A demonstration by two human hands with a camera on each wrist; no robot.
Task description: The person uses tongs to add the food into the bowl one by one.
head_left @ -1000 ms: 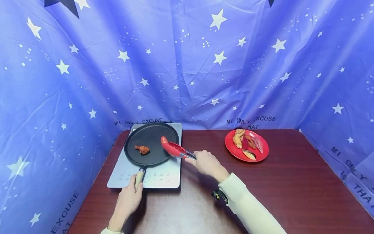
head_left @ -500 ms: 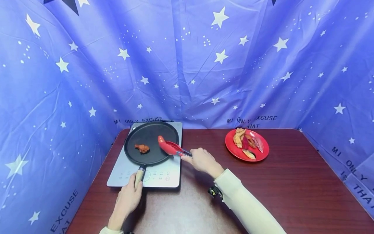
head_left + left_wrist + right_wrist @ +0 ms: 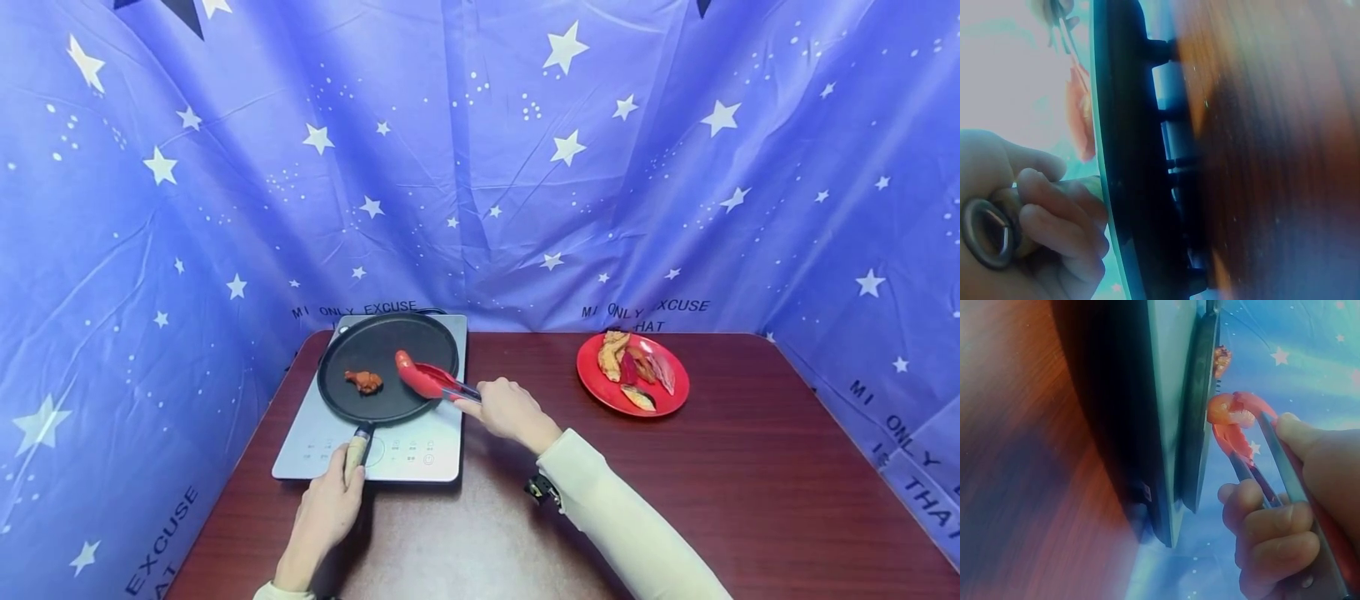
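My left hand (image 3: 326, 504) grips the pale handle (image 3: 356, 451) of a round black frying pan (image 3: 378, 336). In the left wrist view its fingers (image 3: 1054, 228) curl round that handle, which ends in a metal ring (image 3: 988, 233). My right hand (image 3: 513, 412) holds food tongs (image 3: 425, 382) with red tips and metal arms. Pinched between the tips is a shiny reddish piece of food like a sausage (image 3: 1225, 411), over the right part of the pan. Left of it, a small brown chicken drumstick (image 3: 363, 382) lies in the pan.
Under the pan is a silver induction cooktop (image 3: 442, 462) on a dark red wooden table (image 3: 750, 467). A red plate (image 3: 592, 390) with several food pieces stands at the back right. Blue curtains (image 3: 480, 167) with stars enclose the table's back and sides.
My right hand has moved left with the tongs and the sausage-like piece, nearer to the drumstick. The left hand stays on the pan handle.
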